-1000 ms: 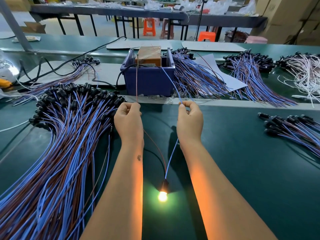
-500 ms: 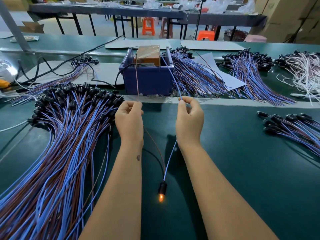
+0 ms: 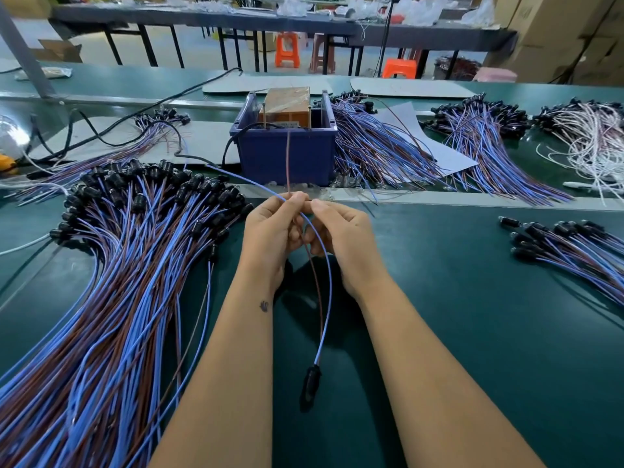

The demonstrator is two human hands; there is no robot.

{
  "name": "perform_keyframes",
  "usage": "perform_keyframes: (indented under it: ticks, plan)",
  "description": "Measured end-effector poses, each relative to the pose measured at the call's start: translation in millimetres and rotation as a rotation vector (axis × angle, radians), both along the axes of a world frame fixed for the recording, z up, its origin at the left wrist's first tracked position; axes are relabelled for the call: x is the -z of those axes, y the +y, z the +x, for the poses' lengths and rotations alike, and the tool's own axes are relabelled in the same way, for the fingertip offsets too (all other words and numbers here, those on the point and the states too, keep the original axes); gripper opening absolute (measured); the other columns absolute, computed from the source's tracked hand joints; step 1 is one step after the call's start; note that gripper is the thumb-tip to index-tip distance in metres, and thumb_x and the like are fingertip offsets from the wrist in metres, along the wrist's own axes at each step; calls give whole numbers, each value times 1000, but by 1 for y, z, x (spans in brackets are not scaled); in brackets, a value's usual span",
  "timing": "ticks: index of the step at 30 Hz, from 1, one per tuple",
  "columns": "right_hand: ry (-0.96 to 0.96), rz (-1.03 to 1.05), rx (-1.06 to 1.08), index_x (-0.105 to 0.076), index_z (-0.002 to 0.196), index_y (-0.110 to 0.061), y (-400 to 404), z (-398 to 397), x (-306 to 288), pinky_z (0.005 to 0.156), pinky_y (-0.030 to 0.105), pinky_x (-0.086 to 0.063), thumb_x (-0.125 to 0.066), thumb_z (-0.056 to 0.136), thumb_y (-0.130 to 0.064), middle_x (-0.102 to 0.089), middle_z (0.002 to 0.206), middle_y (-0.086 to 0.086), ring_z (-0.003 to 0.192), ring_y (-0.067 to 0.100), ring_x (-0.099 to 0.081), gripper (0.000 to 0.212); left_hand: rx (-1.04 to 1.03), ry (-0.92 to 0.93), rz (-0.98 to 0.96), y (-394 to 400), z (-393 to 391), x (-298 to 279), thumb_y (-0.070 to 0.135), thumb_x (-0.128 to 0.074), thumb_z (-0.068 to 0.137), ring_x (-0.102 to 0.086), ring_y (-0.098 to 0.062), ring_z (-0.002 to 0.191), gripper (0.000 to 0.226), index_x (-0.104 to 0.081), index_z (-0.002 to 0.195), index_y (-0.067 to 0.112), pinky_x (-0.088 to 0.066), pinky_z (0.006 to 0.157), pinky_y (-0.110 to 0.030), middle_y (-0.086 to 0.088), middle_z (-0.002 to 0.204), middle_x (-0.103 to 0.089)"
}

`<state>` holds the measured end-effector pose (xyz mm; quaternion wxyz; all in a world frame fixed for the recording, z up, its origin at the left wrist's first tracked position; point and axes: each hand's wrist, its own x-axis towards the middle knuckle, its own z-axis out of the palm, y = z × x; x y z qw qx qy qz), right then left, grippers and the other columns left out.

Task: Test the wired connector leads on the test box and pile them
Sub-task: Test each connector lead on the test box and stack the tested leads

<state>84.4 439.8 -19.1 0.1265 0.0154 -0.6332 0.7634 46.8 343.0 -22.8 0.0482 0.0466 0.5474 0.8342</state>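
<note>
Both hands are together above the desk [image 3: 472, 315], just in front of the test box [image 3: 283, 157]. The left hand [image 3: 270, 238] pinches the brown and blue wires of one lead, and the right hand [image 3: 341, 238] pinches the blue wire [image 3: 329, 282] beside it. The black connector [image 3: 310, 386] hangs low between the forearms, and its lamp is dark. I think the wires should be gathered side by side and laid on the big pile [image 3: 118, 265] at the left, connector with connectors, so nothing tangles.

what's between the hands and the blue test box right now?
Head view: the brown wire rises from the left hand across the grey strip toward the test box. The right hand sits beside it. Nothing else lies there.
</note>
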Motion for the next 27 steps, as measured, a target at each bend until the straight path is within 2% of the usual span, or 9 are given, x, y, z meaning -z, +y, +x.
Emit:
perform_keyframes:
  ticks: [3,5,7,9,11,13,21,24,27]
  plan:
    - [17,337,95,-69,105,-16,8,-2,3,59,24,-47,-58,93,-3,-60,63,-4,56,8,-52,21,-35,-78,149,-5,-3,-2,13,-58,98,-43,-3,39,20,-66,80,10,-41,40,-15,3,53,-53]
    - [33,571,113,-62,119,-24,8,0,6,66,26,-46,-72,84,-6,-56,73,2,63,11,-50,40,-63,-120,259,-6,-5,-2,13,-58,98,-48,-3,41,18,-60,81,9,-42,40,-13,3,54,-56]
    - [50,487,30,-58,123,-31,2,3,6,72,29,-51,-79,80,-13,-59,79,7,70,16,-56,51,-93,-120,276,-7,-6,0,11,-58,98,-53,-4,46,20,-57,78,9,-47,46,-15,3,56,-58]
    - [88,229,-17,-63,118,-24,-4,4,3,70,25,-52,-72,86,-14,-61,76,4,70,10,-59,35,-95,-85,247,-7,-6,3,9,-57,98,-58,-6,51,20,-57,78,10,-51,52,-17,3,58,-60]
    - [102,-19,70,-67,108,-13,-5,0,0,69,22,-51,-59,97,-14,-63,74,2,66,9,-59,14,-108,-56,235,-4,-6,4,8,-58,97,-61,-7,54,19,-58,79,11,-52,55,-18,3,59,-63]
    - [59,-155,217,-67,98,-11,4,-3,0,69,25,-51,-48,103,-17,-62,72,4,63,12,-60,20,-149,-30,180,-2,-5,6,8,-61,96,-63,-6,54,17,-60,80,12,-53,56,-18,4,60,-65]
    - [-134,-277,520,-49,75,-14,49,-1,1,51,21,-48,-39,105,-17,-58,66,0,52,7,-57,31,-37,130,-116,9,14,3,7,-66,93,-63,-10,54,13,-68,80,11,-53,57,-20,1,62,-68]
    - [-256,127,647,-45,76,-16,82,7,1,52,27,-40,-37,103,-21,-52,59,0,54,21,-51,29,122,326,-366,37,40,2,4,-69,88,-61,-10,53,21,-67,71,15,-53,56,-25,3,57,-64]
    - [-435,677,698,-52,95,-17,128,22,-3,77,37,-40,-39,102,-31,-64,102,16,96,32,-58,21,275,585,-513,81,77,3,3,-71,83,-57,-6,58,20,-69,69,18,-51,63,-30,7,61,-64]
